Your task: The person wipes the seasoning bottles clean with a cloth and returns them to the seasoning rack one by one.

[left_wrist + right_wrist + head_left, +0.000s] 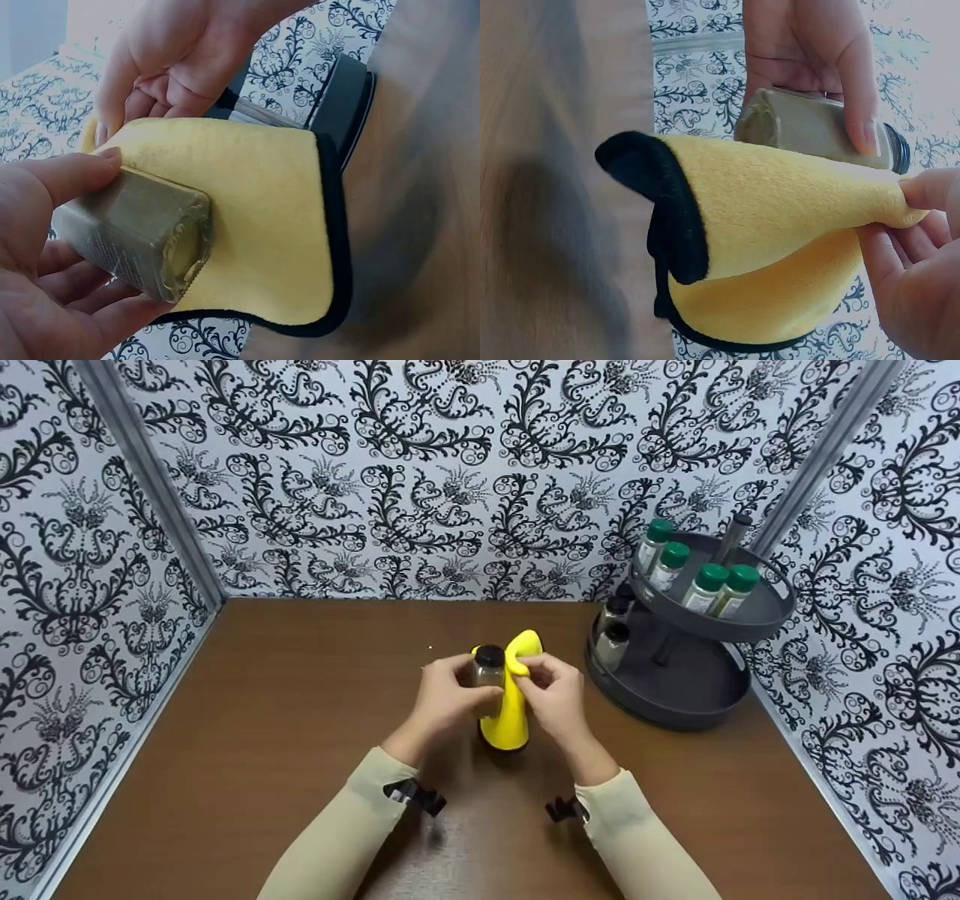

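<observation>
My left hand [448,697] grips a clear, square-sided spice jar [135,229] with a black cap [490,655] and brownish contents. The jar is upright in the head view, above the table. Just to its right, my right hand [556,694] pinches the top of a yellow cloth [780,202] with a black edge. The cloth hangs down folded, close beside the jar. In the right wrist view the jar lies behind the cloth, and my right thumb and fingers [922,247] hold a bunched end of it.
A dark grey two-tier round rack [667,716] stands at the back right. Several green-capped jars [705,589] and a tall dark-topped container [733,540] are on its upper tier. Black-capped jars [613,645] stand on the lower tier. Patterned walls [420,510] enclose the brown table [300,720].
</observation>
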`<control>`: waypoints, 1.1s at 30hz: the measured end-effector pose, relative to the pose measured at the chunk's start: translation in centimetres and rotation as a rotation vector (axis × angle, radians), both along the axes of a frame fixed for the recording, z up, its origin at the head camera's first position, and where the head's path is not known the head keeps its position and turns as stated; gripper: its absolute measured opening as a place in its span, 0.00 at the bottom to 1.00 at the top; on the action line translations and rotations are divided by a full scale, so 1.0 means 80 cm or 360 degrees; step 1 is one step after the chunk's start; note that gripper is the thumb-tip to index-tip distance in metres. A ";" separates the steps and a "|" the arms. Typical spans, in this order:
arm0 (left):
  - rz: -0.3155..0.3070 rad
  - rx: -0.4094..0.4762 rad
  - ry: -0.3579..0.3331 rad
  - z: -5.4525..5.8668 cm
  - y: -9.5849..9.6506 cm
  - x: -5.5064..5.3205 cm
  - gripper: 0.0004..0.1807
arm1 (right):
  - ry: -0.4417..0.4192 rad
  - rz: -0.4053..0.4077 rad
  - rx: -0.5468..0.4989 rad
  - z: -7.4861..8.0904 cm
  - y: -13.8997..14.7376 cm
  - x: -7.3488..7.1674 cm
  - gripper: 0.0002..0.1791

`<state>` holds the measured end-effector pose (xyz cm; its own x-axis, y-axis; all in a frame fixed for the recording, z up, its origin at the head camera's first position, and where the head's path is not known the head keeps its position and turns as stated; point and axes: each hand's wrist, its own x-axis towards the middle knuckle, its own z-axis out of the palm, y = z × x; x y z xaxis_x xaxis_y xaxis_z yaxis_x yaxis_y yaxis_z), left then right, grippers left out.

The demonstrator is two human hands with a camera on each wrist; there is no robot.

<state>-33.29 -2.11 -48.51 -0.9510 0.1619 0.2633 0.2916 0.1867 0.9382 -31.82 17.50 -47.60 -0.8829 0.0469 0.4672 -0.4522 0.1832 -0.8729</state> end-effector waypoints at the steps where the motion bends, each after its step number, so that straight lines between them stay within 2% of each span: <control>1: 0.0023 0.0036 0.0003 0.001 -0.001 -0.001 0.21 | 0.0002 0.0011 0.0014 -0.001 -0.001 0.001 0.08; 7: 0.0183 0.0275 0.0015 0.011 -0.009 -0.002 0.20 | -0.0084 0.0107 0.0104 -0.012 -0.009 0.000 0.08; 9: 0.0236 0.0366 -0.0036 0.014 -0.009 -0.002 0.20 | -0.0110 0.0123 0.0133 -0.015 -0.011 -0.001 0.08; 13: 0.0365 0.0333 -0.0178 0.020 -0.009 -0.004 0.23 | -0.0157 0.0137 0.0166 -0.018 -0.014 -0.003 0.07; 16: 0.0403 0.0228 -0.0265 0.021 -0.010 -0.005 0.26 | -0.0179 0.0135 0.0166 -0.020 -0.015 -0.004 0.07; 19: 0.0376 0.0200 -0.0287 0.022 -0.010 -0.004 0.25 | -0.0175 0.0121 0.0173 -0.019 -0.015 -0.003 0.07; 24: 0.0289 0.0115 -0.0214 0.019 -0.004 0.001 0.21 | -0.0152 0.0079 0.0177 -0.018 -0.011 -0.002 0.06; 29: 0.0188 0.0078 -0.0149 0.015 0.005 0.007 0.22 | -0.0121 0.0061 0.0033 -0.011 -0.005 -0.003 0.06; 33: 0.0107 0.0036 -0.0073 0.010 0.012 0.013 0.21 | -0.0041 0.0014 -0.0103 -0.002 -0.001 -0.001 0.06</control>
<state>-32.26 -1.14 -47.74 -0.9707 0.0915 0.2221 0.2356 0.1828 0.9545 -31.92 17.39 -47.74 -0.8951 0.0683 0.4406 -0.4308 0.1221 -0.8941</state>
